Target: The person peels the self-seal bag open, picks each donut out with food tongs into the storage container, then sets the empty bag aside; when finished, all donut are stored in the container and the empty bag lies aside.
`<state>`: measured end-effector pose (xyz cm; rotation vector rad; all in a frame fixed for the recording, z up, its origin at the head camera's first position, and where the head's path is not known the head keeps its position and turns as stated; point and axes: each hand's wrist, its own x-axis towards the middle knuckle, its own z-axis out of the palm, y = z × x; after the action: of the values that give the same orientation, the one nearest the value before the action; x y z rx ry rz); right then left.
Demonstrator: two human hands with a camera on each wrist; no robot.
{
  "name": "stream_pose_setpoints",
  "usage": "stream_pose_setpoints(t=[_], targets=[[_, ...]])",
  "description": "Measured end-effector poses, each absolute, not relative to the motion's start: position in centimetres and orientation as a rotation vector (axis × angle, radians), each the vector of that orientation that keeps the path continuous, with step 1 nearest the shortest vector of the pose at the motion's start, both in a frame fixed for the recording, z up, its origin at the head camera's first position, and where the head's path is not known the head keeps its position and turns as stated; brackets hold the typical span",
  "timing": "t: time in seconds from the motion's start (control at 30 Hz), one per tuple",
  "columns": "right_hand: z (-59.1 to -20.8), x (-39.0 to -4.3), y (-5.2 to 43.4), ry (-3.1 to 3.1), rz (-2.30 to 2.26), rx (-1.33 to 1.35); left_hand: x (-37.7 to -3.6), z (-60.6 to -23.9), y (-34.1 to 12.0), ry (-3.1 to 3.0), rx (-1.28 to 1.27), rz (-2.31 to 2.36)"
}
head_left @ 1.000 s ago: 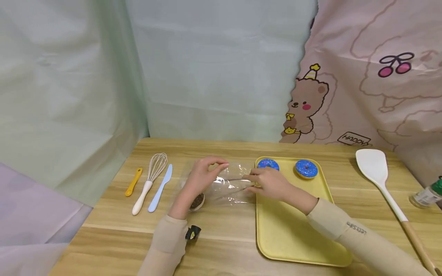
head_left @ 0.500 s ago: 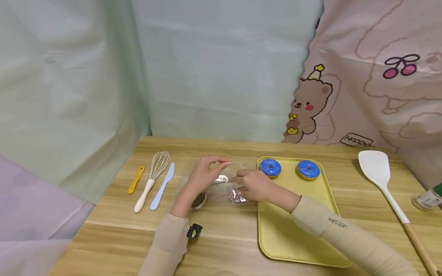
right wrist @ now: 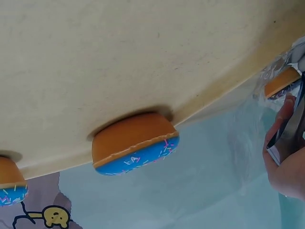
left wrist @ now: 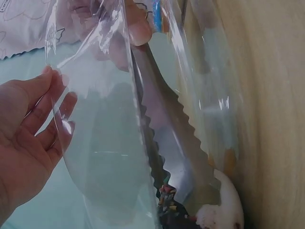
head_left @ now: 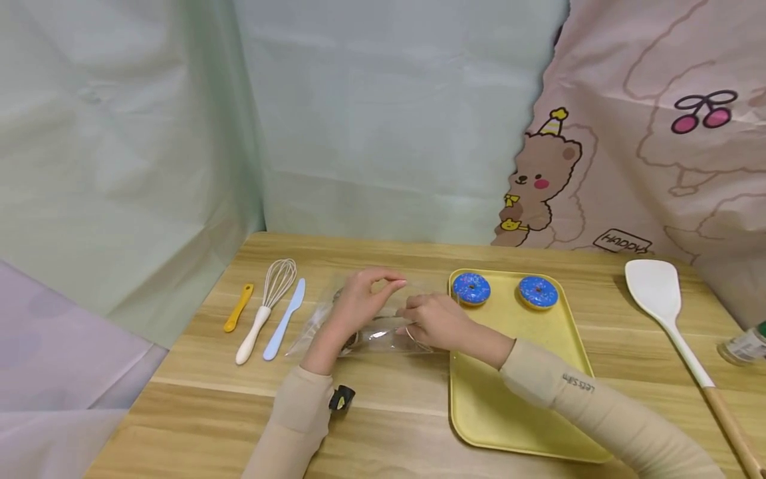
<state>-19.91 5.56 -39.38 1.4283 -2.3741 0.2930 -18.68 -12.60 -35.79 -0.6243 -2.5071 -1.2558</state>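
Observation:
My left hand pinches the edge of a clear plastic bag between thumb and fingertips and lifts its side. In my right hand are metal tongs with serrated edges, gripped partway along. The tongs reach into the bag, their arms spread, tips right at a doughnut with dark icing, sprinkles and a pale side. An orange-sided doughnut with dark icing shows through the bag in the right wrist view. In the head view my left hand hides much of the bag's left end.
A yellow tray with two blue-iced doughnuts lies to the right of the bag. On the left lie a whisk, a pale blue knife and a yellow measuring spoon. Far right are a white spatula and a green-capped bottle.
My right hand has moved left with the tongs, away from the tray, uncovering the left blue doughnut. The bag has shifted and crumpled; my left hand keeps its pinch.

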Motion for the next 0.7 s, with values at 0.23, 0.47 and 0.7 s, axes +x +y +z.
stream_pose_setpoints(t=[0.23,0.47,0.7], targets=[[-38.7,-21.1,5.3,-2.383,0.235,1.461,-18.8,-35.8,-12.7,-2.536,-0.605,-1.242],[-38.1,-21.4,5.5,-2.431,0.212,1.446,-19.1,-36.0,-12.9,-2.557,-0.599,-1.2],[-37.8,-20.7,6.9,-2.46,0.217,1.383,-18.9,-36.0,-13.0,-2.598,-0.541,-1.213]])
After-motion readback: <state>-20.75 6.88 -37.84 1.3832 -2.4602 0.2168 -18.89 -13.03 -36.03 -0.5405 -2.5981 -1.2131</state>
